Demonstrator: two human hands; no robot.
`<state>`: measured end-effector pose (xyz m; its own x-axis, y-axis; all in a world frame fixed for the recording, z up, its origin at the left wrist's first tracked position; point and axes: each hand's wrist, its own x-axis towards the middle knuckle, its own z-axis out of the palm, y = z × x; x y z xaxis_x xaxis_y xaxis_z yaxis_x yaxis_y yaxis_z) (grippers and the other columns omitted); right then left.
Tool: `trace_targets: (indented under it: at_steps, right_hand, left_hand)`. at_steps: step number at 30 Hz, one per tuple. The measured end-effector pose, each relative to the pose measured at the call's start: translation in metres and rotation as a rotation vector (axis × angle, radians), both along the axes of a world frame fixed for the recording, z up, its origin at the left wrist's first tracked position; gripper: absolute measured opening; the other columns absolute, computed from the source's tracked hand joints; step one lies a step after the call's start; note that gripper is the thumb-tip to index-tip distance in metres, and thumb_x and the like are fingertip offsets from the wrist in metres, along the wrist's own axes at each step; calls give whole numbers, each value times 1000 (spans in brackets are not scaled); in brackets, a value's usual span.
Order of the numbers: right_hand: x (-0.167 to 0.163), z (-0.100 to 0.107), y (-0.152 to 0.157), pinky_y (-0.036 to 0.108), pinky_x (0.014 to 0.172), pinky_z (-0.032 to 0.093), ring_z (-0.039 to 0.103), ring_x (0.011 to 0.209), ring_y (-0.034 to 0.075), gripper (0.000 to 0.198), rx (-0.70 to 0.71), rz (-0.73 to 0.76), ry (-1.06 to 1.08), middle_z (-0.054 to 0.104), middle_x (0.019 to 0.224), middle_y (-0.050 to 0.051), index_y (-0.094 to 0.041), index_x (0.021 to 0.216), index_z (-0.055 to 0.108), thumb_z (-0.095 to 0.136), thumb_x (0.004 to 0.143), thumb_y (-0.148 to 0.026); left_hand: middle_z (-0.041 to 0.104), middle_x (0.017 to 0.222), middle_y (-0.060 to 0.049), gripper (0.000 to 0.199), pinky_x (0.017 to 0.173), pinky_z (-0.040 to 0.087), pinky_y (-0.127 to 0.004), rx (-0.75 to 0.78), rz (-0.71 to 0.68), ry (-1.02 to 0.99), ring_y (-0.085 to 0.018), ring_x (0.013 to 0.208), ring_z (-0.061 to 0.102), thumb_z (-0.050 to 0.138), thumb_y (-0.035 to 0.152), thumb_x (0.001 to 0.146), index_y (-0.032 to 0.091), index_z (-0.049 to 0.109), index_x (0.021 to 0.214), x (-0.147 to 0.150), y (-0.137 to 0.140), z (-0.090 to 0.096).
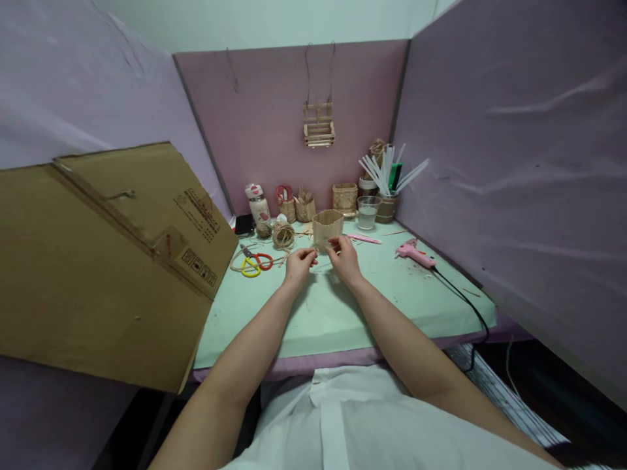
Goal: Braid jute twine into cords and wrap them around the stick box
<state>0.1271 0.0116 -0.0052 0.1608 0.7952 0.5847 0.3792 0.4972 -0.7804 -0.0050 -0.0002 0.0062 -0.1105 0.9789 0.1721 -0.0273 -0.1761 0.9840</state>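
Observation:
My left hand (300,266) is closed in a pinch over the middle of the table, in front of a small container made of wooden sticks (327,226). A strand of twine (272,263) runs from the left up to its fingers. At the container's lower right front is my right hand (345,258), fingers curled together; whatever is between them is too small to name. Scissors with red and yellow handles (257,264) lie left of my left hand. Behind them sits a ball of twine (283,235).
A pink glue gun (415,254) with a black cord lies at right. Behind stand a clear cup (367,214), a pot of white sticks (388,207), stick-covered holders (304,209) and a jar (257,203). A pink pen (363,239) lies nearby. A large cardboard sheet (112,274) leans at left.

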Motion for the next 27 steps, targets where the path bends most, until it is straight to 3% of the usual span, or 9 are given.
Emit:
trace_targets:
  at_steps: [4, 12, 22, 27]
  right_hand:
    - [-4, 2, -9, 28, 69, 44, 52, 76, 16, 15, 173, 130, -211, 52, 94, 6, -20, 90, 59, 49, 80, -18]
    - [-4, 4, -15, 29, 76, 41, 51, 85, 18, 14, 149, 126, -296, 50, 92, 6, -22, 86, 62, 48, 85, -26]
    - [-8, 6, -7, 28, 74, 40, 49, 75, 15, 9, -53, 251, 99, 53, 78, 1, -21, 68, 57, 59, 73, -28]
    - [-12, 6, -8, 23, 56, 35, 44, 60, 10, 22, -332, 430, 442, 50, 65, -3, -20, 69, 54, 65, 65, -39]
  left_hand:
    - [61, 60, -1, 12, 54, 41, -23, 16, 0, 13, -10, 53, 55, 64, 22, 66, 14, 65, 73, 1, 0, 0]
    - [61, 59, 0, 15, 56, 42, -24, 79, -7, 89, -11, 54, 54, 63, 25, 66, 14, 67, 76, 0, 0, -3]
    - [59, 60, 0, 16, 51, 38, -22, 2, -32, 8, -8, 50, 49, 63, 24, 64, 13, 66, 74, 4, 0, -6]
    - [59, 59, 0, 16, 50, 36, -22, -30, -42, -3, -8, 48, 48, 62, 22, 63, 12, 66, 75, 7, 1, -6]
